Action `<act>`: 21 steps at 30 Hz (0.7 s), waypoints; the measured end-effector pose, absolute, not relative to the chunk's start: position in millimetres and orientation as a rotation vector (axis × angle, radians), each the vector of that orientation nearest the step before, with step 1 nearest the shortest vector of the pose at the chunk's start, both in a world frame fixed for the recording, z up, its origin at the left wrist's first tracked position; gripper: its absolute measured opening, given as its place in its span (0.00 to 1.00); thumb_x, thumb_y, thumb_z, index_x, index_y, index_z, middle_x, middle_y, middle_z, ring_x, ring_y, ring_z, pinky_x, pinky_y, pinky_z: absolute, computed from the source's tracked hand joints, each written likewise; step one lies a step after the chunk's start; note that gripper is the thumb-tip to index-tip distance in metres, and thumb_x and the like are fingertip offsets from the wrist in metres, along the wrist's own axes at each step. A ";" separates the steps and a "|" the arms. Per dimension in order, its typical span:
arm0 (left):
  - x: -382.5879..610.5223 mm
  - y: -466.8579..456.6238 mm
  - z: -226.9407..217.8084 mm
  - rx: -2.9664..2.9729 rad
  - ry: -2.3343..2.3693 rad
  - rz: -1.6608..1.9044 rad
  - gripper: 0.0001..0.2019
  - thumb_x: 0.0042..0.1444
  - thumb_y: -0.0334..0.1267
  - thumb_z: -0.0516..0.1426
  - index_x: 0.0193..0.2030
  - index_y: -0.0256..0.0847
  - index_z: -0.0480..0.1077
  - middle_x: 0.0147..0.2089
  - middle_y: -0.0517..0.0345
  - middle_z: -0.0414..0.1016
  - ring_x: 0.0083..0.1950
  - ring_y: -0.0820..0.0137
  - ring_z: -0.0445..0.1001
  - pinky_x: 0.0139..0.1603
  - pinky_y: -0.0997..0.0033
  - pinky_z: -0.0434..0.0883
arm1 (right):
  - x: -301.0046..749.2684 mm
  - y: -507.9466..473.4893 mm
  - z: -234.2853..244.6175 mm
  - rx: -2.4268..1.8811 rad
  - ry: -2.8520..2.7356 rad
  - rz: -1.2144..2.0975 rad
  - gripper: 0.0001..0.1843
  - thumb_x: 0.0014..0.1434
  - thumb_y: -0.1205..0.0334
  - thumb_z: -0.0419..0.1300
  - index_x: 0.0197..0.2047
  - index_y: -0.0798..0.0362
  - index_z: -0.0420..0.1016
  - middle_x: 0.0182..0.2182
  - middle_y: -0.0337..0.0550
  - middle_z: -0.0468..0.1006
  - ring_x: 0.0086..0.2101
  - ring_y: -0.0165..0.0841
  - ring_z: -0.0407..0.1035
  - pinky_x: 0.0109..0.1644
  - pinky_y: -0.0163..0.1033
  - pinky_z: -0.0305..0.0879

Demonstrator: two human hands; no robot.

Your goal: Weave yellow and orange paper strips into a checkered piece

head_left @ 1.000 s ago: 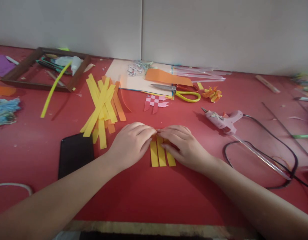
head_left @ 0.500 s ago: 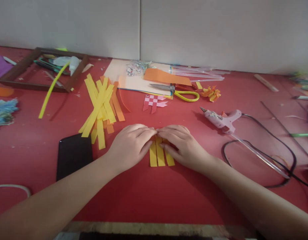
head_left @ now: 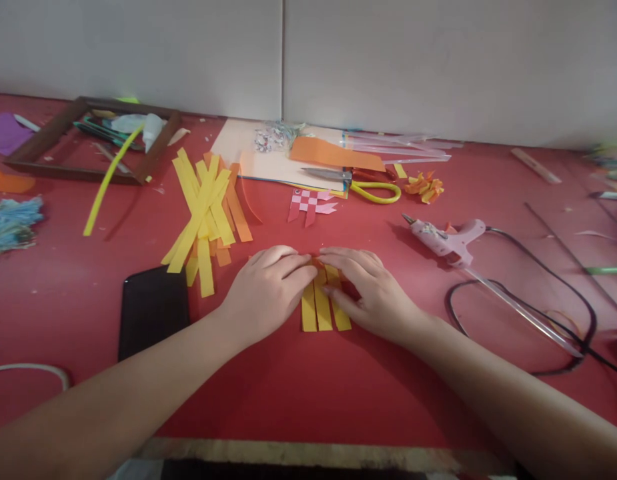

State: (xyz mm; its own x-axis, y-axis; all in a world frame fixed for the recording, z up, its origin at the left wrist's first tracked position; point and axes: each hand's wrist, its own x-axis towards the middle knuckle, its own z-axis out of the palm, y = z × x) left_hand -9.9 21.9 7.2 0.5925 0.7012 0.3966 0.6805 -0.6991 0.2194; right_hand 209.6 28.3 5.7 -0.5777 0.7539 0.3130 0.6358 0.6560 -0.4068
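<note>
Side by side on the red table lie three yellow paper strips (head_left: 323, 313), their lower ends pointing toward me. An orange paper strip (head_left: 317, 261) shows at their upper part, crossing them, and is mostly covered by my fingers. My left hand (head_left: 268, 287) comes in from the left, its curled fingers closed on the strips. From the other side my right hand (head_left: 363, 283) holds the strips, thumb below and fingers above. The fingertips of both hands sit close together with a small gap. A pink and red woven paper fish (head_left: 308, 203) rests just beyond them.
Loose yellow and orange strips (head_left: 203, 213) lie left, beside a black phone (head_left: 153, 310). Scissors (head_left: 373, 190) lie behind. A pink glue gun (head_left: 445, 240) with a looping cord (head_left: 528, 250) sits right. A brown frame (head_left: 18, 160) stands far left.
My fingertips have moved slightly apart, so more of the orange strip shows between them. My left thumb has shifted up and inward over the yellow strips. The view has shifted a little.
</note>
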 end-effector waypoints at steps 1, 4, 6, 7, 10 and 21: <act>-9.9 21.4 7.2 2.783 1.191 0.711 0.10 0.66 0.32 0.51 0.47 0.38 0.74 0.51 0.50 0.77 0.53 0.58 0.72 0.51 0.52 0.73 | 209.3 28.3 5.9 -1.085 -2.416 0.340 0.18 0.63 0.65 0.56 0.57 0.52 0.67 0.53 0.52 0.76 0.53 0.42 0.71 0.56 0.52 0.67; -9.8 19.9 7.3 2.816 1.199 0.671 0.10 0.65 0.31 0.52 0.45 0.38 0.75 0.52 0.50 0.77 0.54 0.56 0.71 0.51 0.52 0.73 | 209.9 28.5 7.3 -1.075 -2.418 0.329 0.17 0.64 0.64 0.56 0.57 0.51 0.67 0.52 0.52 0.76 0.52 0.42 0.71 0.56 0.53 0.68; -9.3 18.8 7.5 2.833 1.201 0.675 0.10 0.65 0.31 0.52 0.45 0.37 0.76 0.52 0.49 0.77 0.55 0.55 0.70 0.52 0.51 0.73 | 213.1 29.3 8.8 -1.058 -2.396 0.288 0.16 0.64 0.63 0.56 0.56 0.51 0.69 0.54 0.52 0.75 0.54 0.43 0.69 0.58 0.55 0.66; -9.0 18.4 7.6 2.841 1.197 0.685 0.10 0.65 0.31 0.52 0.45 0.37 0.76 0.52 0.49 0.77 0.55 0.55 0.70 0.52 0.51 0.74 | 215.7 30.0 9.6 -1.055 -2.386 0.255 0.16 0.64 0.63 0.56 0.55 0.51 0.70 0.55 0.53 0.74 0.56 0.44 0.68 0.59 0.56 0.65; -8.4 17.4 7.3 2.845 1.191 0.698 0.10 0.64 0.30 0.53 0.47 0.36 0.75 0.52 0.48 0.77 0.56 0.54 0.70 0.52 0.51 0.74 | 226.4 33.4 12.1 -1.066 -2.416 0.192 0.15 0.65 0.61 0.57 0.54 0.51 0.72 0.56 0.51 0.74 0.58 0.45 0.65 0.60 0.57 0.63; -9.2 17.4 6.1 2.832 1.195 0.638 0.11 0.64 0.29 0.53 0.49 0.37 0.75 0.54 0.48 0.76 0.57 0.55 0.70 0.53 0.51 0.73 | 240.9 41.4 12.4 -1.028 -2.564 0.162 0.13 0.65 0.57 0.58 0.51 0.47 0.76 0.51 0.43 0.79 0.54 0.44 0.69 0.58 0.57 0.59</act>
